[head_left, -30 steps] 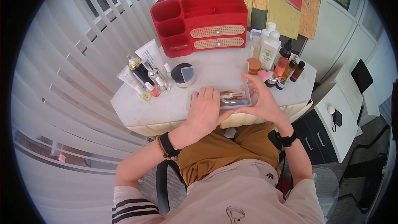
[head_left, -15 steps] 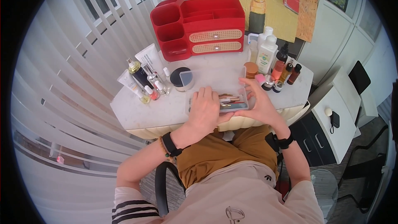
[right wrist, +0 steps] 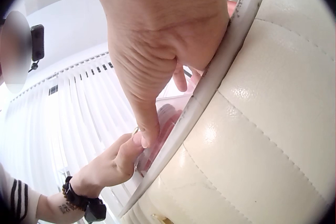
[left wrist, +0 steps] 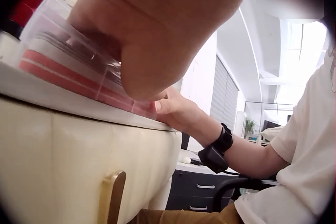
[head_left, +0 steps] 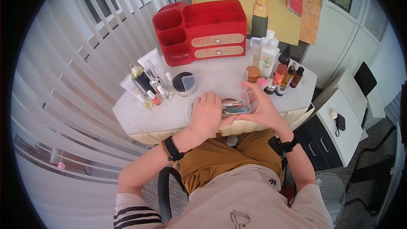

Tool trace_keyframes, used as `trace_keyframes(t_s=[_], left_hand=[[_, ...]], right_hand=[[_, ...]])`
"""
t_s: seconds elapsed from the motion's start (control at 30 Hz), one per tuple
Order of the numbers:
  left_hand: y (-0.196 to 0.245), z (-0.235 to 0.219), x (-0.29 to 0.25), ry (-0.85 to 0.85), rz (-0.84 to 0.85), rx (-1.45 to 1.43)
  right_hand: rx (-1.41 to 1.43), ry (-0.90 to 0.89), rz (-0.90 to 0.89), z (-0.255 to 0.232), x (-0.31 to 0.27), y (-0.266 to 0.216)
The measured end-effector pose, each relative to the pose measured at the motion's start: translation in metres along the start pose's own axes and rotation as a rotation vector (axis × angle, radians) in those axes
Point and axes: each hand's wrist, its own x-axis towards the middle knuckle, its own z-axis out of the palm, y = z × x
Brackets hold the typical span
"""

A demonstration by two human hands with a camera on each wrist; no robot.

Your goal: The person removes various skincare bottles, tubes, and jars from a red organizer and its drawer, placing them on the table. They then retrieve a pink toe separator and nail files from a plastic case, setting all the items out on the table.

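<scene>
A clear plastic box (head_left: 243, 109) with its see-through lid (head_left: 216, 83) raised stands at the table's front edge. Slim cosmetic tools (head_left: 232, 104) lie inside, among them a curved shiny metal piece. My left hand (head_left: 206, 113) bends its fingers down into the box's left part, its thumb along the front; whether it pinches a tool, I cannot tell. My right hand (head_left: 263, 107) grips the right end, thumb at the front wall and fingers behind. In the left wrist view, red and white bands show through the box wall (left wrist: 73, 77), and the right thumb touches its front corner.
Behind the box stands a red organizer (head_left: 199, 32) with two woven-front drawers. Tubes and bottles (head_left: 146, 78) crowd the left side, beside a black-lidded jar (head_left: 184, 83). More bottles (head_left: 269, 57) and an orange-lidded jar (head_left: 253, 74) stand at the right. The padded table front (right wrist: 252, 129) drops beneath.
The tools in the box have shifted, and the curved metal piece lies differently beside the left fingers. Both hands stay at the box. The head view has tilted slightly.
</scene>
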Motion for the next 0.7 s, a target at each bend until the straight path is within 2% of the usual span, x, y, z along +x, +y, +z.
trace_keyframes(t_s=[0.2, 0.37, 0.53, 0.63, 0.7], left_hand=[[-0.009, 0.001, 0.001, -0.034, 0.074, 0.001], [-0.01, -0.007, 0.001, -0.085, 0.053, -0.003], [-0.007, -0.013, 0.0, -0.124, 0.046, -0.028], [-0.006, -0.014, -0.002, -0.121, 0.079, -0.045], [-0.006, -0.007, -0.002, 0.007, 0.188, -0.083]], right_hand=[[0.011, -0.015, 0.061, -0.001, -0.001, 0.0], [-0.012, 0.002, 0.005, 0.0, 0.0, 0.0], [-0.007, -0.01, 0.027, 0.0, 0.001, -0.001], [0.001, -0.024, 0.057, -0.001, 0.001, -0.001], [0.003, -0.027, 0.054, 0.0, 0.002, 0.0]])
